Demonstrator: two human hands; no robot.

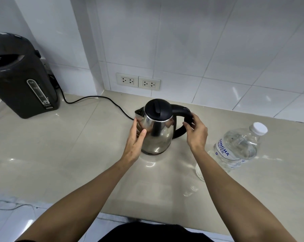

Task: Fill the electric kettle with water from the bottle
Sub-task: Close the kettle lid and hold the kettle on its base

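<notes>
Kettle (156, 131): steel body, black lid shut, standing upright on the counter (60, 154) between the two hands.
Left hand (134, 144): open, palm flat against the kettle's spout side, thumb resting on the steel wall; not closed around anything.
Right hand (195, 131): fingers curled loosely around the black handle (181, 109), touching it; whether the grip is firm cannot be told.
Bottle (238, 147): clear plastic, white cap on, label with blue lettering, standing just beyond the right hand's outer side, apart from it.
Cord (95, 97): black, running along the counter away from the left hand's far side.
Water boiler (20, 75): dark, well beyond the left hand.
Wall sockets (138, 81): past both hands, on the tiled wall.
</notes>
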